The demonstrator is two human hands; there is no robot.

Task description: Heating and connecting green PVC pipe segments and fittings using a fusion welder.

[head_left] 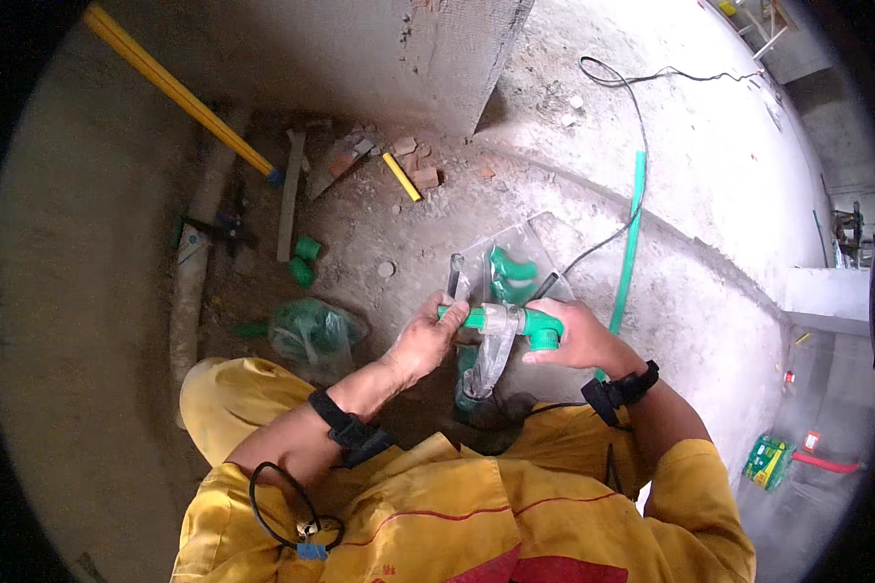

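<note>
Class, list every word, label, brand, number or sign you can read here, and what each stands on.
None can be read.
Green and yellow package, far right: print too small and blurred.
Yellow jacket, lower edge: small red marks, too small to read.
Green elbow fitting in the right hand: no readable marking.

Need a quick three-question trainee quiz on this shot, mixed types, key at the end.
1. The right hand holds:
A) a brick
B) a green elbow
C) a cable
2. True or false: a short yellow pipe lies on the floor.
3. Fill in: the strap on the left wrist is ____.

Key: 1 B; 2 true; 3 black.
</note>
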